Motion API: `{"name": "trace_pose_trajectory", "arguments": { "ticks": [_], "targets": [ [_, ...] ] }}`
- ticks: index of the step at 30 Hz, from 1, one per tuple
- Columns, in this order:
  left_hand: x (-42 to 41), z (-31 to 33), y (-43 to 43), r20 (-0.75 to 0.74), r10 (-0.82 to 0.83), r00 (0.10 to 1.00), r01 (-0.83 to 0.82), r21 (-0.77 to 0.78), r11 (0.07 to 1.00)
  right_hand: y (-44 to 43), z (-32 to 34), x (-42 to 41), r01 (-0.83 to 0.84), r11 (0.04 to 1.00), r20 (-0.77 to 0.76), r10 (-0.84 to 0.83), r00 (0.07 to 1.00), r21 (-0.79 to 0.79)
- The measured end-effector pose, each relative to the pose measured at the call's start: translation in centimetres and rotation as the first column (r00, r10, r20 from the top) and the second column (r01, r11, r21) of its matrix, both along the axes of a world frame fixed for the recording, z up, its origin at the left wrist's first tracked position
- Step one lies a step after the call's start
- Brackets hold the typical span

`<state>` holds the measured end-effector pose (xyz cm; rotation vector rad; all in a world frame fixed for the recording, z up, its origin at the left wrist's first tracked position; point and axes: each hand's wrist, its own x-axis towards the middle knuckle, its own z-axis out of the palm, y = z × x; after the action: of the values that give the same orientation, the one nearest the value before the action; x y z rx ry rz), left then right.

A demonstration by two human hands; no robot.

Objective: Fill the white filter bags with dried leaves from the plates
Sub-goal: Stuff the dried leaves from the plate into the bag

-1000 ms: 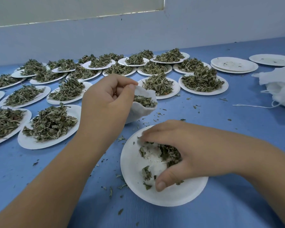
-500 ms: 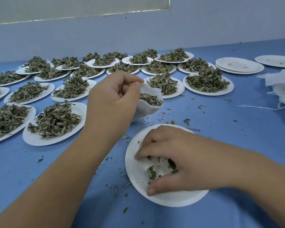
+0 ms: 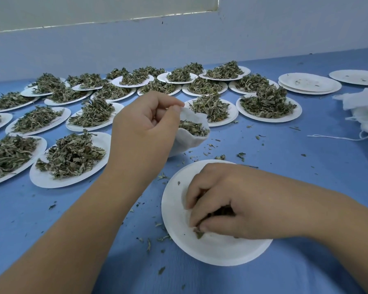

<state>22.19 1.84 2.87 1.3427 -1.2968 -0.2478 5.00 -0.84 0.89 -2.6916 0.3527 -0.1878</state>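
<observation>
My left hand (image 3: 140,132) pinches the rim of a white filter bag (image 3: 189,143), holding its mouth open above the blue table; dried leaves (image 3: 192,126) fill most of it. Just in front, my right hand (image 3: 225,200) rests on a nearly bare white paper plate (image 3: 179,209), fingers curled round a small clump of dried leaves (image 3: 200,231). Only a few crumbs lie on that plate.
Several white plates heaped with dried leaves (image 3: 72,153) cover the table's left and back. A stack of used plates (image 3: 309,82) and one more plate (image 3: 355,77) sit back right. A pile of white filter bags (image 3: 363,111) with strings lies at the right edge. Leaf crumbs are scattered around.
My right hand has raked the remaining leaves together and closed its fingers round them. The left hand keeps holding the bag open in the same spot.
</observation>
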Motion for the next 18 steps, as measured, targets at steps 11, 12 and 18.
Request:
{"name": "trace_pose_trajectory", "arguments": {
  "ticks": [11, 12, 18],
  "targets": [
    [-0.1, -0.1, -0.1, 0.006, 0.001, 1.000, -0.001, -0.003, 1.000, 0.5, 0.0, 0.3, -0.017, 0.998, -0.010, 0.016, 1.000, -0.062],
    [-0.1, -0.1, -0.1, 0.000, 0.002, 1.000, -0.002, -0.004, 1.000, 0.5, 0.1, 0.2, -0.017, 0.998, -0.011, 0.016, 1.000, -0.069],
    [0.0, -0.1, -0.1, 0.001, 0.009, 1.000, -0.009, -0.006, 1.000, -0.3, 0.8, -0.8, 0.067, 0.997, -0.026, -0.065, 0.998, 0.044]
  ]
}}
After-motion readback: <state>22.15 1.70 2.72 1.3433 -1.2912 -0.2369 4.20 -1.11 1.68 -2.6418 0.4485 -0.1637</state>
